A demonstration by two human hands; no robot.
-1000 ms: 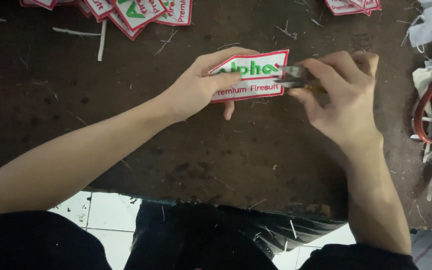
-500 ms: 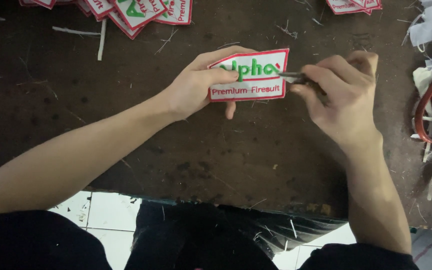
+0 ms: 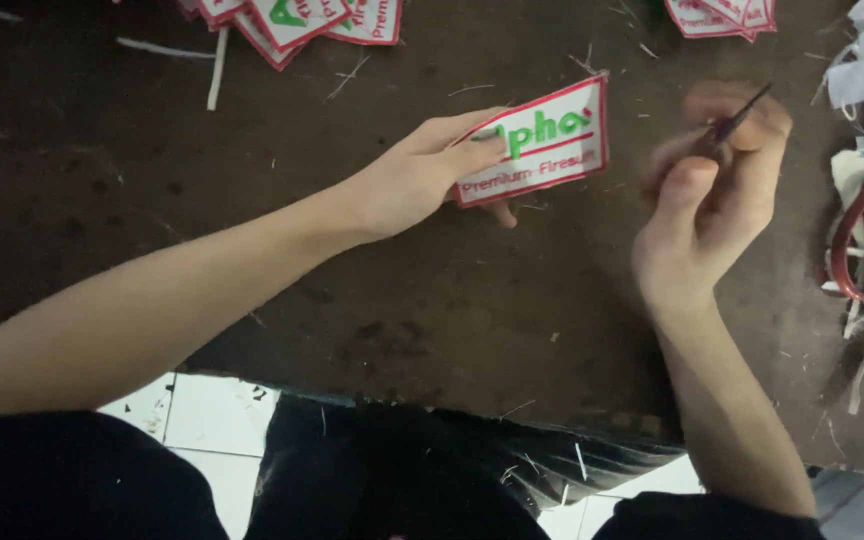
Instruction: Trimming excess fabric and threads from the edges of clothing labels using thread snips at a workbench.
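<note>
Left hand [image 3: 412, 180] gripping embroidered patch [image 3: 542, 140], frame centre; right hand [image 3: 717, 190] clenched on small snips [image 3: 742, 112]. Best trimmed close, patch held steady.

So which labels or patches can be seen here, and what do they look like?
Patch in the left hand: embroidered patch, table middle, white rectangle, red border, green and red lettering.
Stack of patches: top edge, left of middle, same colours.
Second stack: top right, same colours, partly cut off.
</note>
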